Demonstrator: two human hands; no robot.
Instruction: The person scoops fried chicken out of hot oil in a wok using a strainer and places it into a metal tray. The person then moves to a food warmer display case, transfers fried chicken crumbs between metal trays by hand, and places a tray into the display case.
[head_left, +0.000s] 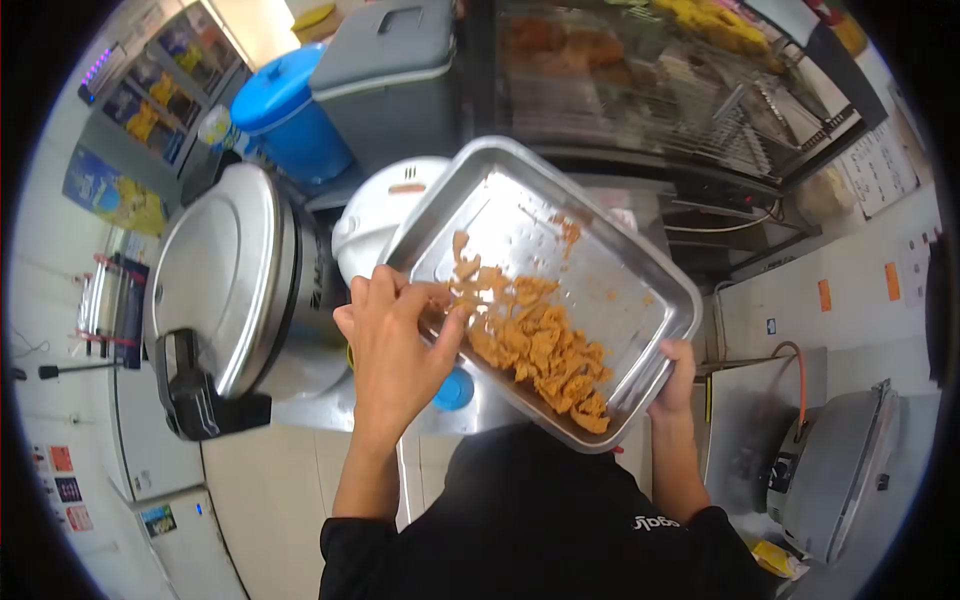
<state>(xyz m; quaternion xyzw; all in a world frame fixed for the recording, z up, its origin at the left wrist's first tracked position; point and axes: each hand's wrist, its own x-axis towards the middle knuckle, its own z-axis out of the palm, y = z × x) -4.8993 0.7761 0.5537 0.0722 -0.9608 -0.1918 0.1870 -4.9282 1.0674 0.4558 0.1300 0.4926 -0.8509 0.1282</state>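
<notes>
A rectangular metal tray (490,160) is held tilted in front of my body. Crispy golden-brown fried pieces (545,350) are heaped along its lower left side, with loose crumbs scattered over the rest. My right hand (675,378) grips the tray's lower right rim. At the left rim, my left hand (395,325) has its fingers curled in, with index finger and thumb at the edge of the fried pieces. Whatever lies between those fingertips is hidden.
Left of the tray stand a large steel-lidded cooker (225,270) and a white rounded lid (385,215). A blue lidded bucket (290,110) and grey bin (390,50) are behind. A glass display case (640,90) spans the back; a grey appliance (835,470) stands right.
</notes>
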